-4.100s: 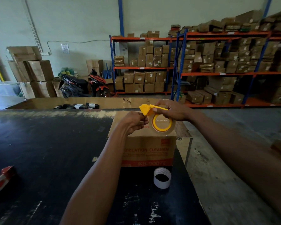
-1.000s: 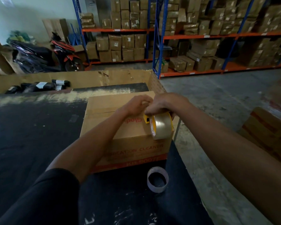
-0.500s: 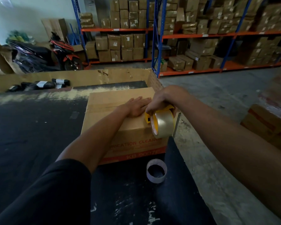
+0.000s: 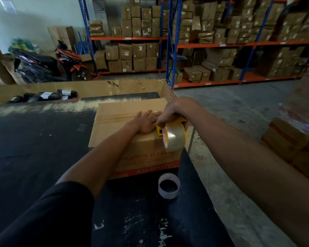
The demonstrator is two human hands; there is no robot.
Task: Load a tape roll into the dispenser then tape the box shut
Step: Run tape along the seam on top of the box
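A brown cardboard box point(image 4: 114, 132) with red lettering on its front sits on the black table point(image 4: 34, 148), its top flaps closed along a middle seam. My left hand point(image 4: 146, 121) lies flat and open on the box top near the right end of the seam. My right hand point(image 4: 175, 111) grips a yellow tape dispenser point(image 4: 169, 124) that carries a clear tape roll point(image 4: 175, 139). The dispenser is at the box's right top edge, and the roll hangs over the front right corner.
An empty white tape core point(image 4: 169, 185) stands on the table in front of the box. A long cardboard tray point(image 4: 96, 86) with black items point(image 4: 48, 95) lies behind. A motorbike point(image 4: 48, 65), shelf racks point(image 4: 169, 43) full of cartons and stacked boxes point(image 4: 292, 139) on the right surround the table.
My left hand has gone from curled at the dispenser to flat on the box top. The dispenser with its roll has shifted slightly toward the box's right front corner.
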